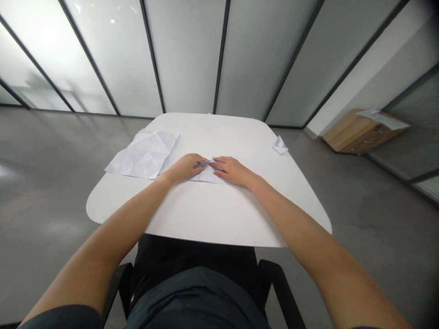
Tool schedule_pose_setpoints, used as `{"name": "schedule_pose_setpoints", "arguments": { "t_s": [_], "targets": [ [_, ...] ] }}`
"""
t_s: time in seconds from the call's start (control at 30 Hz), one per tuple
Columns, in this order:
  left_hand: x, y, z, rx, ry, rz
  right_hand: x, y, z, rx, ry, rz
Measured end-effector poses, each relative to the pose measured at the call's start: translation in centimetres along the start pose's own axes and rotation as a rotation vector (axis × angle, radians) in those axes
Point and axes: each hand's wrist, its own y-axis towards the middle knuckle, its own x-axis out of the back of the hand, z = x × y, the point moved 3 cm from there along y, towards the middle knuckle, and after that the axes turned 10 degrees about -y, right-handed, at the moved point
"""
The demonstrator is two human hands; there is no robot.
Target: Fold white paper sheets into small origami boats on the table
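A white sheet of folded paper (208, 176) lies at the middle of the table, with a small raised fold between my hands. My left hand (187, 167) holds the paper's left side, fingertips pinched at the fold. From the right, my right hand (233, 170) grips the same paper, its thumb low and its fingers over the top. Both hands partly cover the paper, so its exact shape is hidden. Left of my left hand is a stack of creased white paper sheets (142, 155).
The white table (206, 214) has rounded corners. A small folded paper piece (280, 145) stands near its right edge. A wooden cabinet (363, 132) is on the floor at right, and frosted glass panels (188, 55) line the back. Black chair armrests (279, 283) flank me.
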Motion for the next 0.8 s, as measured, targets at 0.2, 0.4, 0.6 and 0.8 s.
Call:
{"name": "schedule_pose_setpoints", "arguments": {
  "t_s": [0.2, 0.4, 0.6, 0.8],
  "targets": [
    [-0.1, -0.1, -0.6, -0.059, 0.054, 0.051, -0.1, -0.1, 0.0, 0.015, -0.009, -0.03],
    [-0.2, 0.3, -0.5, -0.012, 0.044, 0.057, 0.4, 0.0, 0.4, -0.045, 0.006, 0.025],
    [-0.3, 0.2, -0.5, -0.008, 0.107, 0.068, 0.6, 0.1, 0.6, -0.073, 0.027, 0.069],
    [-0.8, -0.3, -0.8, -0.033, 0.114, 0.048, -0.3, 0.1, 0.4, -0.059, -0.028, 0.136]
  ]
}}
